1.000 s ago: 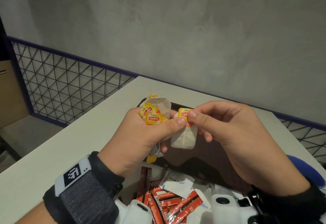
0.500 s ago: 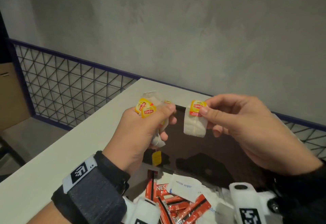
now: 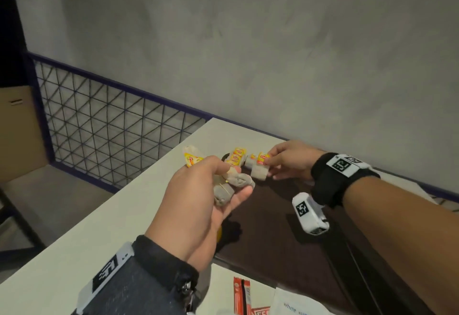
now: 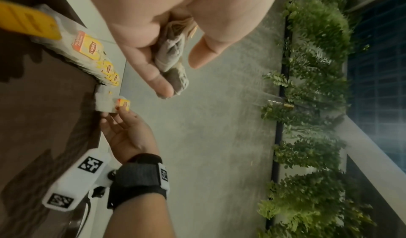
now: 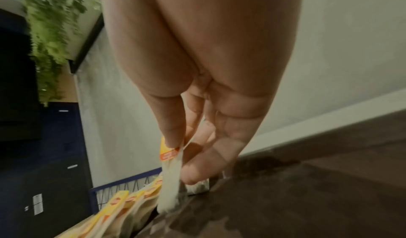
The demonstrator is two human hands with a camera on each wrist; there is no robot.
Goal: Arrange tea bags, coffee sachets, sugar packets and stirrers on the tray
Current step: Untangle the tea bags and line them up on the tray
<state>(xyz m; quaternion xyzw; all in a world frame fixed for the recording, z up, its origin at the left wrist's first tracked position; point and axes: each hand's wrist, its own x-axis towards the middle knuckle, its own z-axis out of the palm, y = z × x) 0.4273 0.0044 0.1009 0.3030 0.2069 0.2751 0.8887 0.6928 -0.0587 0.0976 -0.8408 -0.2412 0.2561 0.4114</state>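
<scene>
My right hand (image 3: 269,165) pinches one Lipton tea bag (image 3: 259,172) by its yellow tag, low over the far left corner of the dark brown tray (image 3: 285,240). The same tea bag (image 5: 170,186) hangs from thumb and forefinger in the right wrist view. A row of tea bags (image 3: 237,157) with yellow tags stands on the tray just left of it. My left hand (image 3: 221,185) grips a bunch of tea bags (image 3: 228,185), held above the tray's left edge. That bunch (image 4: 173,64) shows crumpled in the left wrist view.
The tray lies on a white table (image 3: 87,235) beside a grey wall. Red coffee sachets (image 3: 241,295) and a white sugar packet (image 3: 293,304) lie at the near edge. A mesh railing (image 3: 111,128) borders the table's left side.
My right hand has carried its tea bag forward and down to the row at the tray's far corner. The left hand stays raised with its bunch; the view has tilted up.
</scene>
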